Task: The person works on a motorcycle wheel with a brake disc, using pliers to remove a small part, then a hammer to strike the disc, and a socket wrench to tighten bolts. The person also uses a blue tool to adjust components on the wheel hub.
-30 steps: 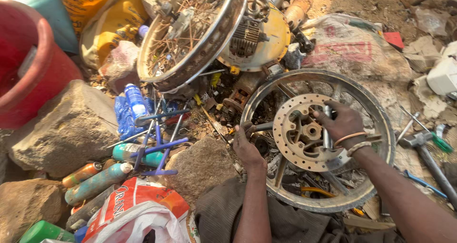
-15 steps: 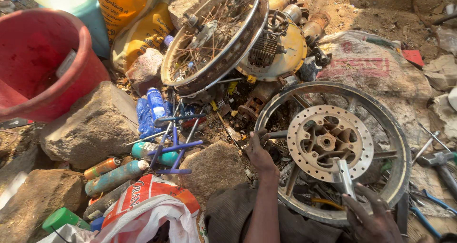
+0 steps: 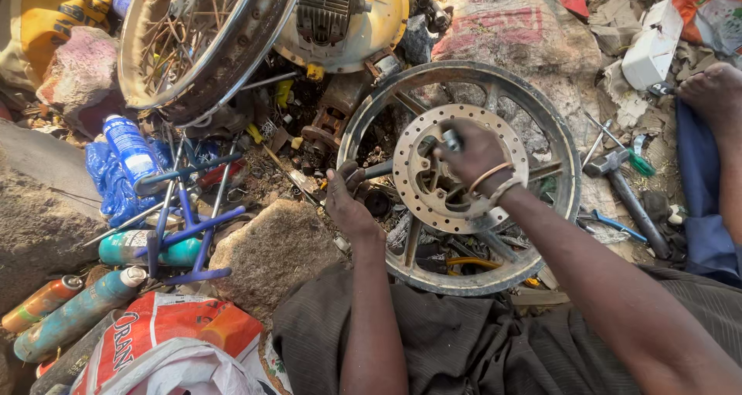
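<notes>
A black alloy wheel (image 3: 541, 117) lies flat on the ground in front of me, with a drilled brake disc (image 3: 421, 202) on its hub. My left hand (image 3: 348, 202) grips the left rim of the wheel beside a spoke. My right hand (image 3: 473, 157), with bangles at the wrist, rests over the centre of the disc and holds a small metal tool (image 3: 450, 140) upright against the hub. What the tool's tip touches is hidden under the fingers.
A spoked wheel (image 3: 193, 47) leans on a yellow engine (image 3: 348, 16) at the back. Blue cross wrenches (image 3: 185, 217), spray cans (image 3: 77, 306), a blue bottle (image 3: 127, 148) and rocks (image 3: 270, 248) lie left. A hammer (image 3: 626, 190) lies at right beside a person's bare foot (image 3: 715, 93).
My right hand has come up from the lower right with the tool and now sits on the disc's centre. The view has shifted closer to the wheel. My left hand stays on the rim.
</notes>
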